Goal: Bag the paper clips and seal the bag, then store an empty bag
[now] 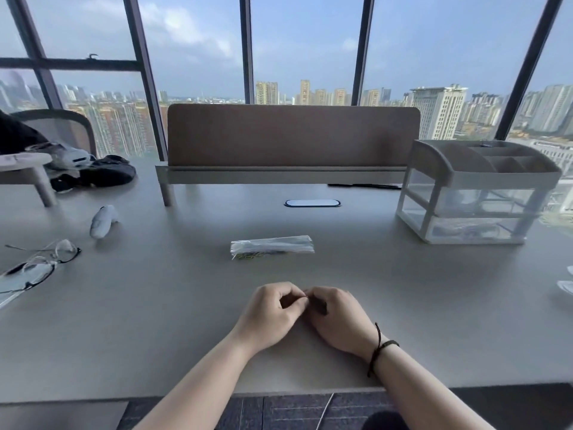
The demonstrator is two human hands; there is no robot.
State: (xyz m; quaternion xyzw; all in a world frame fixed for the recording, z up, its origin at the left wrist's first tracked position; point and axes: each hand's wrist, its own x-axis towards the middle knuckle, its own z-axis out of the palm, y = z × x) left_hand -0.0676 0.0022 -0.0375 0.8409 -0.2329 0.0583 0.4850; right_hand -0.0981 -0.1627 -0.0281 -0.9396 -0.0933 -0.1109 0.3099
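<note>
A clear plastic bag (272, 245) lies flat in the middle of the grey desk (155, 305), with coloured paper clips showing along its near edge. Both my hands rest on the desk nearer to me than the bag, apart from it. My left hand (273, 311) has its fingers curled, thumb and forefinger pinched together. My right hand (338, 318) is curled too, its fingertips meeting those of the left. Whatever small thing is pinched between them is too tiny and hidden to tell.
A white drawer organiser (474, 193) with clear drawers stands at the back right. A brown divider panel (291, 135) runs along the back. Glasses (40, 265) and a white controller (102, 221) lie on the left. White objects (567, 283) peek in at the right edge.
</note>
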